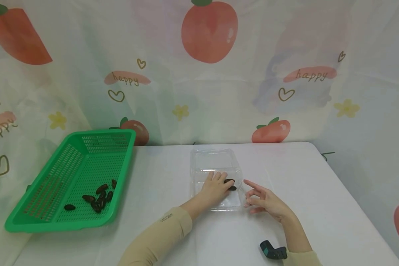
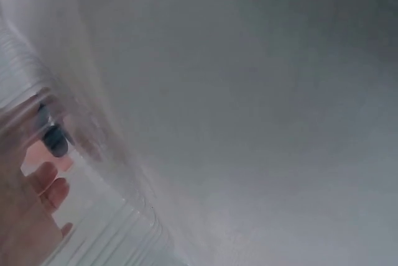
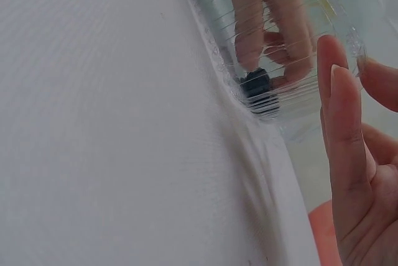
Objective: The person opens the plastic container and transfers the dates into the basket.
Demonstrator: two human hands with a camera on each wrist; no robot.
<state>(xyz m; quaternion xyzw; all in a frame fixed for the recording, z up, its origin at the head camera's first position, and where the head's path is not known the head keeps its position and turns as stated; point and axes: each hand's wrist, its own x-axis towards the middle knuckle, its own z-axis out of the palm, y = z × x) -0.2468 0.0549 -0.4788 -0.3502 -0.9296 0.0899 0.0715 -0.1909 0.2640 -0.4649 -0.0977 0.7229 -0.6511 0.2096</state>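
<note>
A clear plastic clamshell box (image 1: 199, 162) lies on the table with its lid folded back. My left hand (image 1: 214, 190) reaches into it, fingers spread. Its thumb and a finger pinch a dark brown date (image 1: 227, 181). A second date (image 1: 233, 188) lies just below the thumb. Through the ribbed plastic, the right wrist view shows the left fingers (image 3: 249, 30) at the dark dates (image 3: 258, 89). Beside the box's right wall is my right hand (image 1: 267, 201), index finger extended and the others loosely bent. Whether its fingertips touch the rim is hard to tell.
A green plastic basket (image 1: 124, 166) stands on the left of the table, with several dates (image 1: 101, 199) near its right front. A dark device (image 1: 272, 251) sits by the right wrist. Behind the white table (image 1: 279, 159) hangs a fruit-printed cloth (image 1: 209, 92).
</note>
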